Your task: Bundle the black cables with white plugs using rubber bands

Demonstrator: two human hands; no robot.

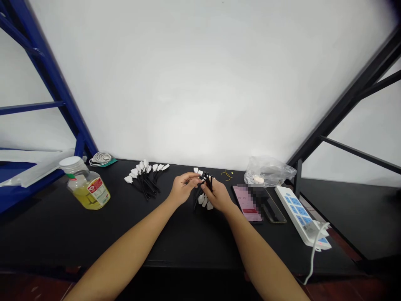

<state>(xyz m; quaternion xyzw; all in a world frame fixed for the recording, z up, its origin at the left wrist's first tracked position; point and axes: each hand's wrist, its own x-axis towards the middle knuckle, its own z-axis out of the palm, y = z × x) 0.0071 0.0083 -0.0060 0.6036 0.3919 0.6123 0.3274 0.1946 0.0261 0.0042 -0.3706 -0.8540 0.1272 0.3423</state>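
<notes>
My left hand (pixel 183 188) and my right hand (pixel 217 197) meet above the black table (pixel 175 246), pinching a small bundle of black cable ties with white tags (pixel 206 182) between them. More tags hang below my fingers, and my fingers hide part of the bundle. To the left of my left hand lies a fanned group of matching tagged ties (pixel 145 179), with the white tags pointing toward the back. Neither hand touches that group.
A jar of yellow liquid (pixel 88 188) and a coiled white cable (pixel 100 159) stand at the left. On the right are a thin yellow wire (pixel 226 174), a plastic bag (pixel 267 171), two phones (pixel 247 202) (pixel 274 209) and a white power strip (pixel 299 213). Shelf frames flank the table.
</notes>
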